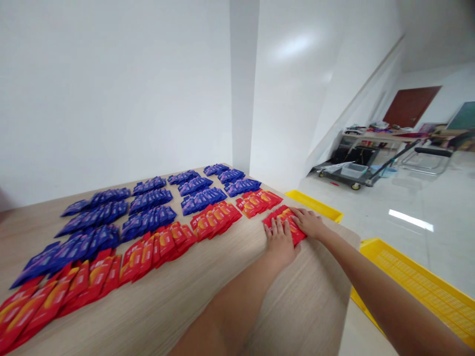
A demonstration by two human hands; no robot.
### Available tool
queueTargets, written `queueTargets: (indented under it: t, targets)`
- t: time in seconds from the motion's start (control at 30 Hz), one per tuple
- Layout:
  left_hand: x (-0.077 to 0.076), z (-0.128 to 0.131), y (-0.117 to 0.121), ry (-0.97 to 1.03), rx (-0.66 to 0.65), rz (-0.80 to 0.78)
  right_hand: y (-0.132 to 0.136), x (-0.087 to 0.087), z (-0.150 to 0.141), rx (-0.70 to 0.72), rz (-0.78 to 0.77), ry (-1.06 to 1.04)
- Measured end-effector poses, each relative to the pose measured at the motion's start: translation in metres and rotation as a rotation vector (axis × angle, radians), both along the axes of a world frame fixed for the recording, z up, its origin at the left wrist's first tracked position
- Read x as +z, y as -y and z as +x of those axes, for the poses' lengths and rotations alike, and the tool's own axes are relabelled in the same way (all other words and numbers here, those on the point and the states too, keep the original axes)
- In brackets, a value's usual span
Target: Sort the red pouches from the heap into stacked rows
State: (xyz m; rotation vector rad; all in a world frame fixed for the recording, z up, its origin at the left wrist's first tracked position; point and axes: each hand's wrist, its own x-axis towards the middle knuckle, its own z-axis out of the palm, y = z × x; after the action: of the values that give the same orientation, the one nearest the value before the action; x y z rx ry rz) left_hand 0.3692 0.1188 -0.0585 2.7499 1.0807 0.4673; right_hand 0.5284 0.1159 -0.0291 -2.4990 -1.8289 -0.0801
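Observation:
A small spread of red packets (292,231) lies on the table near its right end, under both hands. My left hand (281,242) rests on the packets' near left side, fingers spread apart and stretched over them. My right hand (307,222) lies at their right side with its fingers stretched over the edge; its thumb is hard to make out. Closest to them is another fanned group of red packets (258,201). Further left, a row of red packets (158,251) runs along the table, with rows of blue packets (148,201) behind it.
The wooden table (208,287) meets a white wall at the back. Yellow plastic crates (419,282) stand on the floor beyond its right edge. Farther right are a flat trolley (345,173) carrying a clear bin, a folding chair (432,152) and a cluttered table.

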Motion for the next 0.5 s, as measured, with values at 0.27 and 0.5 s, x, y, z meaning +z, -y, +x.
queueTargets:
  t: [0.27,0.5]
  targets:
    - [0.002,-0.001,-0.001,-0.013,0.008,0.028,-0.005,-0.005,0.006,-0.015,0.125,-0.013]
    - [0.001,-0.005,0.0,-0.008,0.002,0.039,0.016,-0.012,0.015,-0.104,0.347,-0.095]
